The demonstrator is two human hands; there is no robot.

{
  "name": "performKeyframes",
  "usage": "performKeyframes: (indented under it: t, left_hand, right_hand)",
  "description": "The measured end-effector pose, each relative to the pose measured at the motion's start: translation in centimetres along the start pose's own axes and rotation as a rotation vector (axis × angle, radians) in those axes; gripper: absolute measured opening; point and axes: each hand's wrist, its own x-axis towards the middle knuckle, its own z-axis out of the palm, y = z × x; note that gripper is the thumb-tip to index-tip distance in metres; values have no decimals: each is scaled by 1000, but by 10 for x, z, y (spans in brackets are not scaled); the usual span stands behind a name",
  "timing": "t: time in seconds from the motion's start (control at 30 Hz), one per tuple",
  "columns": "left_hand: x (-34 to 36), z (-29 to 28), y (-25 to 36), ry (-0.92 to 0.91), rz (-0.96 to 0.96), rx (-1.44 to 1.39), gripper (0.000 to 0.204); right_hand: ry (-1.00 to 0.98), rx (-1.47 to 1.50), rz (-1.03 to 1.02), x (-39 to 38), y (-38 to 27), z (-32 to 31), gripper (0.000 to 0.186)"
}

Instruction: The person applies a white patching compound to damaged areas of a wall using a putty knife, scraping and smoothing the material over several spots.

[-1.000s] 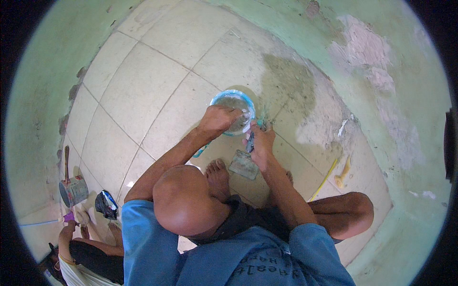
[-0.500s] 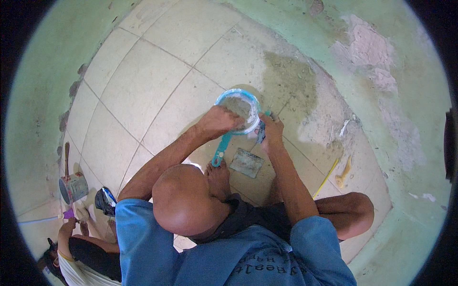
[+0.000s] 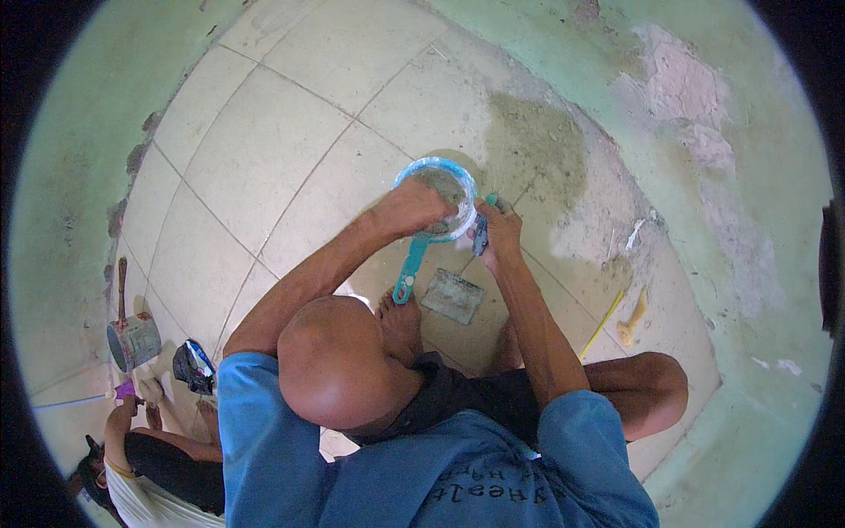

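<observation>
A round dipper (image 3: 469, 181) with a pale blue, white-smeared rim and a long turquoise handle stands on the floor, holding wet grey paste (image 3: 444, 184). My left hand (image 3: 418, 208) reaches over its near left side, fingers curled down at the paste; whether they grip anything is hidden. At the dipper's right side, my right hand (image 3: 501, 231) is closed around a small tool (image 3: 480, 238) with a dark blue-grey part below and a turquoise end above. Its exact kind is unclear. Just below the dipper lies a grey-smeared rectangular plate (image 3: 453, 297), near my bare foot.
A wet grey patch (image 3: 537, 150) stains the tiles (image 3: 295, 114) to the right. A yellow strip (image 3: 603, 324) and a tan piece (image 3: 632, 319) lie nearer. At left are a metal pot (image 3: 135, 343), a black bag (image 3: 193, 368) and another seated person (image 3: 163, 471) holding something purple.
My left hand has shifted slightly right and up within the dipper. The dipper has moved a little up and left, while my right hand keeps its hold on the tool.
</observation>
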Motion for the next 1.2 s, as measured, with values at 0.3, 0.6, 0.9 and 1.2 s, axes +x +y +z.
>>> performKeyframes:
  t: [0.3,0.6,0.9,1.2]
  left_hand:
    - [12,31,-10,-130,-26,85,21]
    - [-5,-49,-36,62,-355,-434,24]
    - [-57,-63,-36,574,-590,-974,21]
    - [-38,-88,21,774,-183,-619,27]
  right_hand:
    - [-28,-29,18,3,3,0,28]
    - [41,-152,-34,2,-1,-4,26]
    - [-104,-332,-11,-78,-61,-31,23]
    - [-430,-303,50,-112,-114,4,34]
